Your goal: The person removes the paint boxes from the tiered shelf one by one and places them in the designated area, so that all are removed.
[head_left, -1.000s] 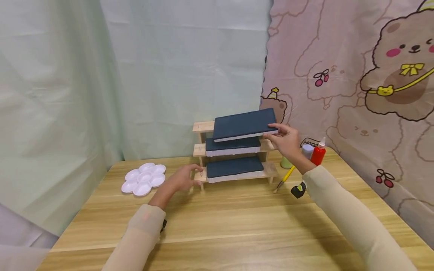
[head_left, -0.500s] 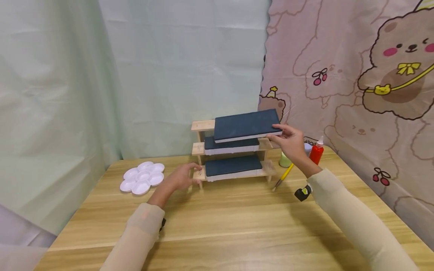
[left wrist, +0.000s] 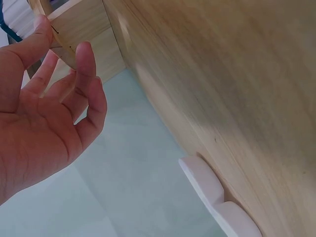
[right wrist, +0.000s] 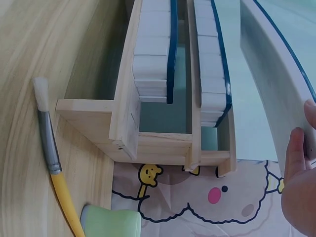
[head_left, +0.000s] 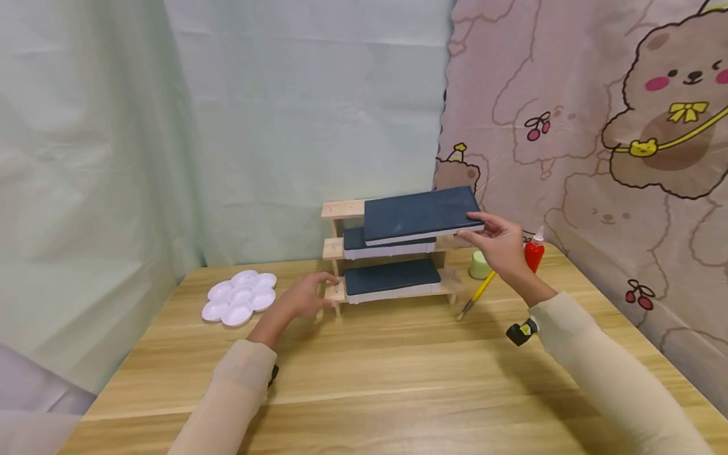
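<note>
A three-step wooden rack (head_left: 334, 249) stands at the back of the table. Pinched at its right end by my right hand (head_left: 499, 245), a flat white box with a dark blue top (head_left: 421, 213) is tilted in the air before the top step. The right wrist view shows its pale underside (right wrist: 271, 74) apart from the rack. Two similar boxes lie on the middle step (head_left: 389, 249) and the lowest step (head_left: 392, 278). My left hand (head_left: 304, 297) holds the left end of the lowest step between thumb and fingers; the left wrist view shows that wooden end (left wrist: 63, 52).
Left of the rack lies a white flower-shaped palette (head_left: 239, 297). To the right are a yellow-handled paintbrush (head_left: 480, 294), a light green container (head_left: 479, 265) and a red bottle with a white nozzle (head_left: 534, 253). Curtains hang close behind the table (head_left: 375, 373).
The right hand has carried the upper box to the right and slightly down, away from the top step. My left hand keeps its place on the rack.
</note>
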Demonstrator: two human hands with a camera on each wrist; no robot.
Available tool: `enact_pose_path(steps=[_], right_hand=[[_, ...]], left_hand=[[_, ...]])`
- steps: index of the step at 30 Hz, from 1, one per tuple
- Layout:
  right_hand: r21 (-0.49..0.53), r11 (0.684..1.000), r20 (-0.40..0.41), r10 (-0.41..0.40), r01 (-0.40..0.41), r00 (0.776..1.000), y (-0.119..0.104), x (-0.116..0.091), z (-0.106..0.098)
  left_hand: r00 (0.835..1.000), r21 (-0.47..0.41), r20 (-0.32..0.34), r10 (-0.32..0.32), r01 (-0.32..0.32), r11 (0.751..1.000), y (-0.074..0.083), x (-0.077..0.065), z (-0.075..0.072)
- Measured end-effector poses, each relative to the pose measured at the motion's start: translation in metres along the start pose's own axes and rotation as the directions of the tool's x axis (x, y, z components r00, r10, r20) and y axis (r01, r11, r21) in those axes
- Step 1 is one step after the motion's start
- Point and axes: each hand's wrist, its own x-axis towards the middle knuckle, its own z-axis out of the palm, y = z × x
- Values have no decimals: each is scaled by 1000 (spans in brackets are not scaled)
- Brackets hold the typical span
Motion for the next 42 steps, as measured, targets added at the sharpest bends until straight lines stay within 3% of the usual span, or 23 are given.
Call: enact_pose_path(steps=[4, 7, 16, 24, 28, 33, 42], right_hand=[[-18, 1000, 14, 18, -18, 1000, -4, -5, -5], [-4, 999, 9, 37, -37, 999, 7, -7, -9], [-10, 1000, -18, 0, -1, 1000, 7, -16, -18], [-40, 999, -18, 20, -20, 1000, 8, -21, -22], [-72, 997, -17, -12, 10, 1000, -3, -26, -22], [-38, 999, -2, -35, 35, 999, -20, -33, -23], [-36, 999, 3, 8, -8, 1000, 0, -40, -32]], left_hand=[[1000, -7, -3, 12, -12, 1000, 1, 0, 0], [1000, -9, 1, 4, -4, 1000, 2, -1, 0], [1000, 8, 20, -23, 23, 1000, 2, 0, -1], [1000, 0, 20, -13, 13, 1000, 1, 1, -2], [1000, 0, 19, -1, 1, 1000, 0, 1, -2], [1000, -12, 19, -14, 15, 1000, 1, 2, -1], [1000, -1, 16, 24, -24, 1000, -3, 4, 0]])
